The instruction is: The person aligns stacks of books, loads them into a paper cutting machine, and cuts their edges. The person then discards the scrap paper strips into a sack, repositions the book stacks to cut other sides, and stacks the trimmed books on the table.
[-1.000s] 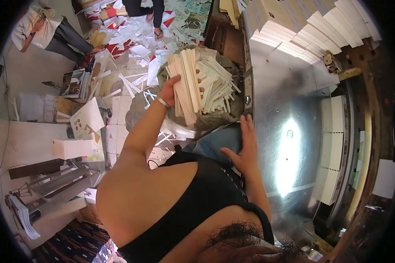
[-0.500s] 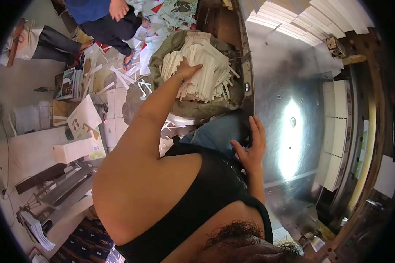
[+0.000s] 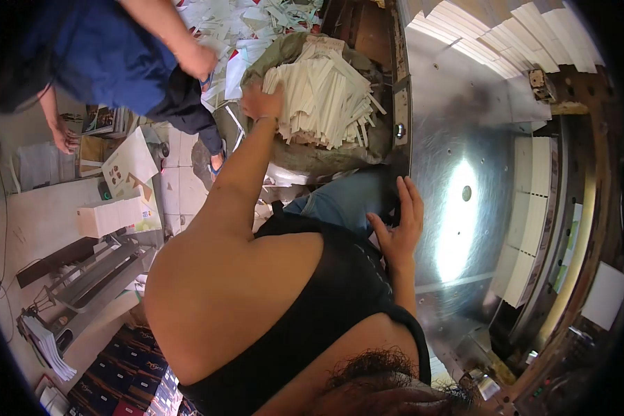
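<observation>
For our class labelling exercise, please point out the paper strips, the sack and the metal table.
Paper strips [image 3: 320,97]: head view, middle of the heap.
Sack [image 3: 313,157]: head view, near side, below the strips.
Metal table [image 3: 430,125]: head view, bare part of the top.

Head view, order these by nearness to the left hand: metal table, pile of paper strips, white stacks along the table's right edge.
From the left hand:
1. Pile of paper strips: just to its right.
2. Metal table: farther right, past the pile.
3. White stacks: along the table's right edge.
</observation>
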`<state>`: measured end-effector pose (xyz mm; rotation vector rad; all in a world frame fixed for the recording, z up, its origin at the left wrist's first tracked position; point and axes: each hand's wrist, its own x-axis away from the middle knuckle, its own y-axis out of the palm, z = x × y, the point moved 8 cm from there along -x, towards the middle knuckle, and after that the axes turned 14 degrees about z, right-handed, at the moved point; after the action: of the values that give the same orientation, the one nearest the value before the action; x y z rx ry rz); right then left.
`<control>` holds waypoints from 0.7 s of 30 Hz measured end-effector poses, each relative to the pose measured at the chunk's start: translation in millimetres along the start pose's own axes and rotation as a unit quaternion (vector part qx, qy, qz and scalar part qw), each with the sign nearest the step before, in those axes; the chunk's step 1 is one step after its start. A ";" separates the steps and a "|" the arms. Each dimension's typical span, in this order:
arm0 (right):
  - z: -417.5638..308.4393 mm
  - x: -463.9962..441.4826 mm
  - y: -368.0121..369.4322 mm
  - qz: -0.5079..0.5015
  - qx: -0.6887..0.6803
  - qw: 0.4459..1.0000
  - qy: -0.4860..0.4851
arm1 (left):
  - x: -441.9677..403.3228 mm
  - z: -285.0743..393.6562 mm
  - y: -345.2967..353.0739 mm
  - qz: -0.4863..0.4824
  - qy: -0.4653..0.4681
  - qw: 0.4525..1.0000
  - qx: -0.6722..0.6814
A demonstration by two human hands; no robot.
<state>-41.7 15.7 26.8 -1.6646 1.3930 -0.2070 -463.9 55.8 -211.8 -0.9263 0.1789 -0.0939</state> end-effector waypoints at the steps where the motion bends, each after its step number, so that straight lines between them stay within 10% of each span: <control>1: 0.2 1.5 -0.3 -0.001 0.002 1.000 0.000 | -3.8 -7.5 -20.2 0.092 -0.031 0.994 -0.051; 4: 1.1 1.0 0.5 -0.003 0.008 1.000 -0.001 | -42.6 -102.1 77.5 -0.135 -0.170 0.976 -0.030; 7: 0.4 1.5 2.2 0.000 0.011 1.000 -0.007 | -47.5 -109.3 94.0 -0.205 0.031 0.964 -0.169; 16: 1.7 2.6 2.2 -0.008 0.012 1.000 0.010 | -109.1 -121.4 -19.2 0.105 -0.148 0.981 0.071; 21: -0.2 1.6 5.6 -0.019 0.038 0.999 -0.013 | -109.1 -78.8 -14.6 0.007 -0.117 0.993 0.010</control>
<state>-45.1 14.6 22.2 -1.6274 1.3182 -0.2561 -586.3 2.3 -234.1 -0.9074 -0.0328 0.0272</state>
